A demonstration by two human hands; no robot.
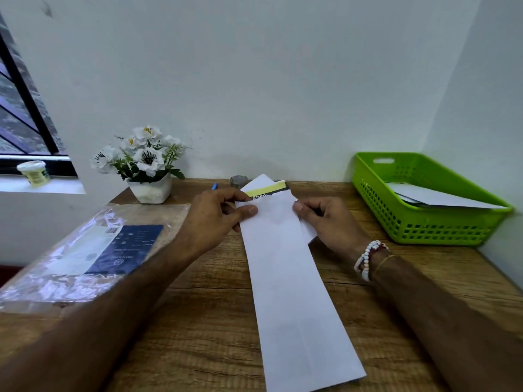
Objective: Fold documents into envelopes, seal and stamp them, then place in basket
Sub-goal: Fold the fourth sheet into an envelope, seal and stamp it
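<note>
Wooden tabletop underneath everything, with a green basket at the far right corner, already holding some white envelopes.

Long white envelope lying down the middle of the tabletop, long axis running away from the body and leaning slightly left at the far end. Open mouth at that far end, right between the hands.

Left hand closed on the envelope's left edge near the mouth, thumb pressed on top. Right hand pinching the right edge opposite, fingers curled, beaded bracelets on the wrist. Both forearms reaching forward, equally near.

Folded document poking out of the mouth, yellow and black printed strip showing, most of it probably inside already. Likely next: pushing it fully in along the long axis, away from the body, then closing the flap. Basket well apart, to the right.
</note>
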